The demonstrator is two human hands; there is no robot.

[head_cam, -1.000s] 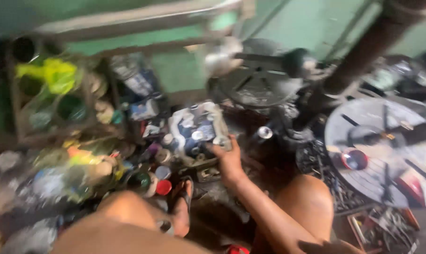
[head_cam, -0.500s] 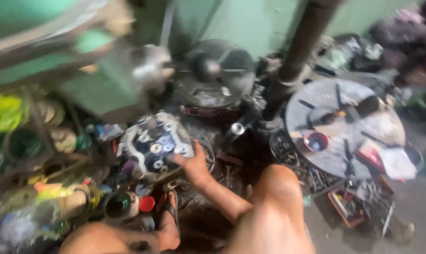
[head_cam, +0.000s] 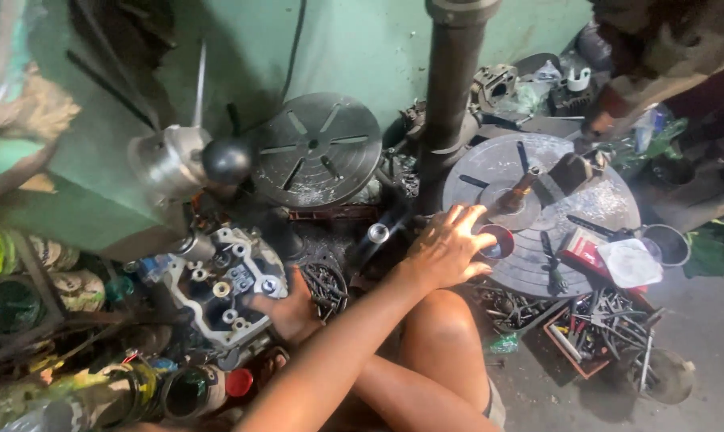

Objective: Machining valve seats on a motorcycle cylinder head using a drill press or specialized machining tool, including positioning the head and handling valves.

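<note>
Dark steel column (head_cam: 450, 104) rises at 12 o'clock, between slotted round plate (head_cam: 318, 148) leaning on green wall and larger slotted round table (head_cam: 538, 208) at 2 o'clock. Tray of loose tools (head_cam: 598, 332) at 4; paint-stained cans (head_cam: 14, 304) at 9.

Right hand (head_cam: 446, 248) stretched forward, palm down, fingers spread wide, holding nothing, fingertips at red-rimmed cup (head_cam: 498, 240) on table edge.

Left hand (head_cam: 290, 308) curled under grey cast engine part (head_cam: 222, 284) (bolts, round ports), gripping its near edge, at 9–10 o'clock.
</note>
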